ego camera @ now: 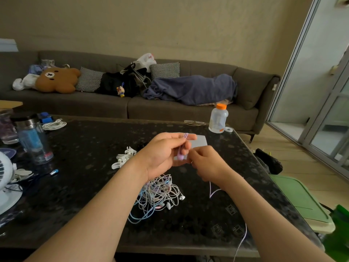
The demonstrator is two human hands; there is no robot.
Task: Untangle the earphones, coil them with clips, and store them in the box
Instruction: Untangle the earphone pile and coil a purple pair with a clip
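Purple earphone cord (181,148), thin and lilac, looped over the curled fingers of the left hand (166,154) above the black table (85,148); the right hand (205,163) pinches its trailing length. Tangled earphones (160,195), white, blue and pink, lie heaped beneath the wrists.

your bare forearms reach in over the near edge of the counter (90,190) and meet above its middle. your left hand (164,156) is raised, palm toward you, its fingers (170,137) curled with the purple cord (181,155) looped over them. your right hand (207,165), just beside it, knuckles up, pinches that cord.
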